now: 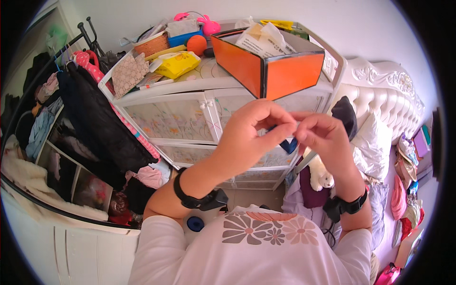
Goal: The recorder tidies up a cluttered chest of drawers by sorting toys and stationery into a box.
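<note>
My left hand (259, 135) and my right hand (325, 135) are raised in front of the white cabinet (166, 118), their fingertips meeting. Both hands are closed in a pinch. A small dark-blue item (289, 146) shows just below the fingers, partly hidden by them; its kind is unclear. Beyond my hands, an orange box with black edges (292, 76) stands on the cabinet top, holding crumpled white packaging (266, 40). Neither hand touches the box as far as I can see.
A yellow packet (178, 65), an orange ball (196, 45) and a woven basket (153, 46) crowd the cabinet top. Dark clothes (95, 114) hang at left. At right is a bed with a padded headboard (380, 95) and a white plush toy (320, 175).
</note>
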The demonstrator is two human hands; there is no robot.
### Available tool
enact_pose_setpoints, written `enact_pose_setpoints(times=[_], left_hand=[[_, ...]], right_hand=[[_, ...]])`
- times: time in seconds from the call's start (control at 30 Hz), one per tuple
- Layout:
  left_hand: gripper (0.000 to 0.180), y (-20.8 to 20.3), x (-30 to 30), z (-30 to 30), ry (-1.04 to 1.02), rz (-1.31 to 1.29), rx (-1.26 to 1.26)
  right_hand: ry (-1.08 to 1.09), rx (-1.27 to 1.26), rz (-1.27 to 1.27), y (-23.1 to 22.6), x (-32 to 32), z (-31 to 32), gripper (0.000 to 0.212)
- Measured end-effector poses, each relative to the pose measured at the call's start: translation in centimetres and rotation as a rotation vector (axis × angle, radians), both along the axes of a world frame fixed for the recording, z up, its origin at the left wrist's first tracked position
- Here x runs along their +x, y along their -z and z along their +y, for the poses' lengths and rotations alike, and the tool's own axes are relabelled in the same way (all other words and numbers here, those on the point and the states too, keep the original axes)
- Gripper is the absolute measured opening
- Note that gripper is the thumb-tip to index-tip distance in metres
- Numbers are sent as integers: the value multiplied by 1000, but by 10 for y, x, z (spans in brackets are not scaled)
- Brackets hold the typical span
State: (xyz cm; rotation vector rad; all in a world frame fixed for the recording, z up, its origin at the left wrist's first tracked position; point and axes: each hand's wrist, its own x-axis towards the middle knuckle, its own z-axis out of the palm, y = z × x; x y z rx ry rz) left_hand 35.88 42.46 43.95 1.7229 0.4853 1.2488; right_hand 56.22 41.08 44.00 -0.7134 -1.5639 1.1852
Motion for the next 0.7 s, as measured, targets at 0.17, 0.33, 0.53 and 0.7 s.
enact_pose_setpoints(times=[0.17,0.33,0.53,0.7], left_hand=[[17,-13,-9,-2,-31,-11,343],[39,-11,-38,-2,94,59,478],[43,-21,-111,22,18,372,548],[40,14,-174,43,-131,246,176]], right_hand=[[-230,-245,185,-11,-4,-6,12],[101,102,95,-32,5,7,22],[193,429,132,-116,50,55,23],[325,558,9,-166,53,105,24]])
